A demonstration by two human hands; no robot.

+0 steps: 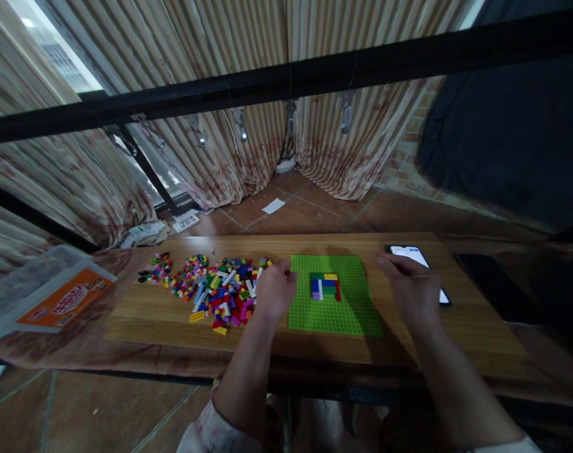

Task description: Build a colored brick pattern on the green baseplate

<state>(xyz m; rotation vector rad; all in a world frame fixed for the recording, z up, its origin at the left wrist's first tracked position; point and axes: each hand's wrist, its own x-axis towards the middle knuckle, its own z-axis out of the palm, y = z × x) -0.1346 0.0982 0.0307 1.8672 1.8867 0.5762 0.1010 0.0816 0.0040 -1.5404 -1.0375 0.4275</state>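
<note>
Green baseplate [305,318] on a wooden tabletop [149,318], bearing a small brick patch [326,287]; left hand [275,288] at its left edge, right hand [411,286] partly hiding a phone [411,253]; fingers bent, whether gripping anything I cannot tell; loose bricks [229,289] farther left.

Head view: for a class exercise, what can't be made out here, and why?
All in the head view:
- Left hand and right hand: curled fingers hide whether either holds anything.
- Phone: partly covered by the right hand; screen text too small.
- Plastic box: cut off by the left edge.
</note>
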